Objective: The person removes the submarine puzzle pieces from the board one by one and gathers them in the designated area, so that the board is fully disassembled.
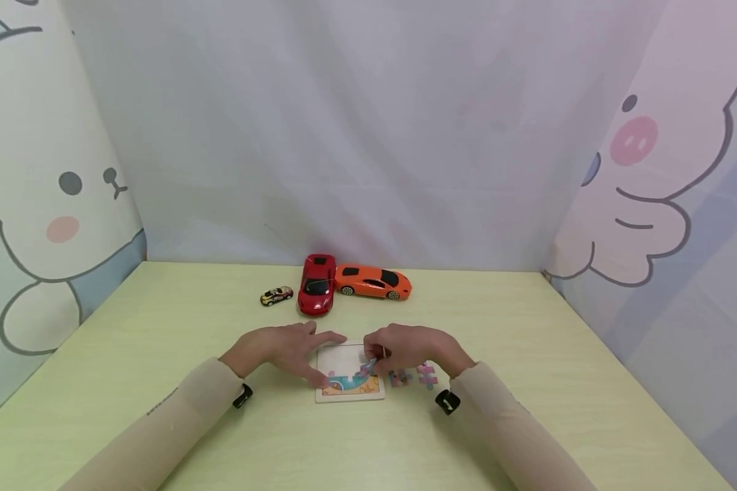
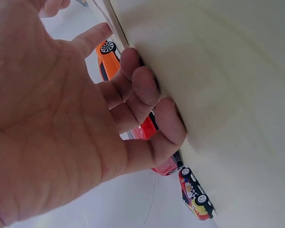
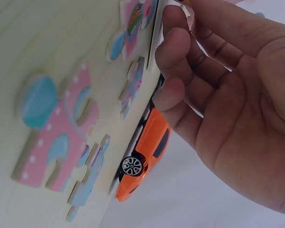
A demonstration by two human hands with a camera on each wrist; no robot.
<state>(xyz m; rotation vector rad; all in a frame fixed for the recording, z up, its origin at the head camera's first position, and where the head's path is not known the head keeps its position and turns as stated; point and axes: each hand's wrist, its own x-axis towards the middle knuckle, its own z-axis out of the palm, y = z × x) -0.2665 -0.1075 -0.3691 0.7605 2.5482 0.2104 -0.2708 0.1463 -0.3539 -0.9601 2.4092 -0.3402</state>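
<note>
A jigsaw puzzle board (image 1: 350, 353) with a pale frame lies on the table, its lower part filled with blue and orange pieces. My left hand (image 1: 293, 348) rests at its left side, thumb and index finger spread against the frame; in the left wrist view the other fingers (image 2: 145, 85) bend loosely on the tabletop. Over the board's right side, my right hand (image 1: 399, 346) pinches a blue and pink puzzle piece (image 1: 367, 368). The right wrist view hides that piece behind the fingers. Loose pieces lie right of the board, among them a pink dotted piece (image 3: 57, 128).
Behind the board stand a red toy car (image 1: 316, 286), an orange toy car (image 1: 373, 282) and a small yellow patterned toy car (image 1: 276, 295). A pale curtain (image 1: 344, 136) hangs at the table's (image 1: 319, 450) far edge, with cartoon-printed panels on both sides.
</note>
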